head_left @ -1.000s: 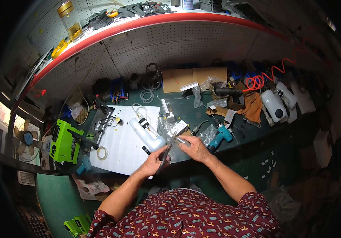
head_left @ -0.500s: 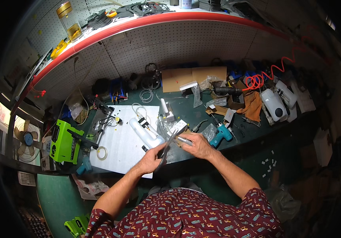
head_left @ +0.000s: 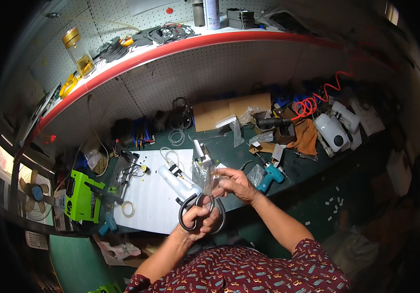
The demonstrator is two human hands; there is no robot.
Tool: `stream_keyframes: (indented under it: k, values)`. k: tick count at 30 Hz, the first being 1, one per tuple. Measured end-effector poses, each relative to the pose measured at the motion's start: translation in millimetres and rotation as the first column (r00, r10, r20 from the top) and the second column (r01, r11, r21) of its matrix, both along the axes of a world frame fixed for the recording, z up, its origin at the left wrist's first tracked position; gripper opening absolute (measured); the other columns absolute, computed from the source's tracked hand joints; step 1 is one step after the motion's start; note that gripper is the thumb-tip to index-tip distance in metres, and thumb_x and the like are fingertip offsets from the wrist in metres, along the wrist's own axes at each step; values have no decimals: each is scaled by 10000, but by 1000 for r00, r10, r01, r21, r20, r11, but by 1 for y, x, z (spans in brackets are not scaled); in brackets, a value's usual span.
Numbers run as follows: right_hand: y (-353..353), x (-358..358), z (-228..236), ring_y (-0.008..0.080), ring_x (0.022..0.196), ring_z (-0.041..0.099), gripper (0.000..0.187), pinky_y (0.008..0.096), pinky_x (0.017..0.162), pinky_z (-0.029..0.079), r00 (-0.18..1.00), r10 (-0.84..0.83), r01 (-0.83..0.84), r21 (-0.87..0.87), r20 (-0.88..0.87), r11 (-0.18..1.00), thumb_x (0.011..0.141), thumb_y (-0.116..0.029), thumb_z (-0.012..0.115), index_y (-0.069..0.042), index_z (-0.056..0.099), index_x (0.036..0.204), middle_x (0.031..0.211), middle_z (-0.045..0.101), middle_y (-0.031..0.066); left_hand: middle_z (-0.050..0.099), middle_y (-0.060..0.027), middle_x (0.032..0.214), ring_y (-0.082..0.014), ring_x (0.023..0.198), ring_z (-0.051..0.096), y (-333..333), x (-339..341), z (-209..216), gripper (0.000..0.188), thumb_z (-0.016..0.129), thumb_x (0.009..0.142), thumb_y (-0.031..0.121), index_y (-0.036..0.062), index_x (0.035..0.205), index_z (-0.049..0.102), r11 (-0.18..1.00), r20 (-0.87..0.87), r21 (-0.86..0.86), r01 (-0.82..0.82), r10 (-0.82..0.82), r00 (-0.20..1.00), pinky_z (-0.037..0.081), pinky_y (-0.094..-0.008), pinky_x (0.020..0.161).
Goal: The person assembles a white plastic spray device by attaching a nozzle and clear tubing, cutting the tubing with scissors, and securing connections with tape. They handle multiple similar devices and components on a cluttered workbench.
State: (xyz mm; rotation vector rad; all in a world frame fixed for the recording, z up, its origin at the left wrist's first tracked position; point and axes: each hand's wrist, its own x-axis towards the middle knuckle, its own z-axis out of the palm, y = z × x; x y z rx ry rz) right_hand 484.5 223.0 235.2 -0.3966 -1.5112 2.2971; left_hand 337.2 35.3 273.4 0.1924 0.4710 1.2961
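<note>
My left hand point(head_left: 199, 220) is wrapped around a pair of scissors point(head_left: 222, 215) with large black loop handles, the blades pointing away from me. Close to the blades, my right hand point(head_left: 238, 185) is closed in a pinch; what lies between its fingertips is too small and blurred to name. Just beyond the hands a white plastic tank point(head_left: 178, 180) with a thin clear hose lies on a white foam sheet point(head_left: 146, 200). Clear plastic bags and a small white box point(head_left: 201, 150) are beside it.
A bright green machine housing point(head_left: 82, 195) stands left, near a fan point(head_left: 36, 192). To the right lie a teal cordless drill point(head_left: 270, 177), an orange cloth point(head_left: 304, 139) and another white tank point(head_left: 332, 133). A red-edged shelf point(head_left: 180, 44) overhangs the back.
The scissors have turned in my left hand so their loops spread wide toward me. My right hand no longer shows the silvery cylinder and has come nearer the blades. The view has shifted slightly.
</note>
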Motion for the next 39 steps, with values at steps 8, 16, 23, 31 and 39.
stream_keyframes:
  k: [8, 16, 23, 31, 39]
  values:
    - [1, 3, 33, 181, 1044, 723, 910, 191, 681, 548, 861, 415, -505, -404, -294, 762, 826, -106, 695, -17, 287, 1635, 1562, 508, 215, 608, -147, 956, -101, 498, 472, -12, 2, -27, 730, 617, 904, 168, 4, 1554, 330, 984, 386, 176, 29, -97, 917, 398, -187, 409]
    - [-26, 22, 36, 188, 1133, 717, 805, 193, 648, 551, 897, 328, -436, -474, -296, 765, 823, -58, 736, -40, 368, 1538, 1471, 574, 192, 744, -225, 1099, -181, 550, 594, -23, 10, -22, 673, 675, 904, 344, 46, 1493, 541, 996, 83, 79, 34, -40, 996, 509, -246, 532]
    - [-32, 25, 32, 79, 838, 664, 620, 155, 601, 535, 922, 248, -351, -376, -297, 858, 878, -135, 778, -14, 477, 1407, 1372, 629, 189, 727, -236, 1159, -177, 639, 631, -27, 15, -14, 890, 627, 945, 719, 67, 1528, 459, 994, 95, 52, 98, -103, 990, 519, -285, 609]
    - [-26, 27, 28, 54, 816, 678, 483, 145, 549, 507, 964, 14, -107, -339, -266, 935, 934, -64, 717, -56, 502, 1366, 1273, 680, 105, 749, -209, 1113, -242, 792, 696, -6, -2, -7, 836, 632, 998, 549, 24, 1592, 369, 995, -181, -104, -1, -18, 983, 558, -315, 669]
    - [-21, 8, -2, 30, 648, 561, 428, 176, 514, 453, 928, -373, 357, -309, 10, 881, 930, -63, 681, -73, 537, 1334, 1250, 702, 75, 623, -217, 1245, -374, 1073, 623, 8, 10, 56, 1005, 932, 651, 247, -19, 1504, 472, 919, -731, 349, 183, 389, -561, 505, -461, 931]
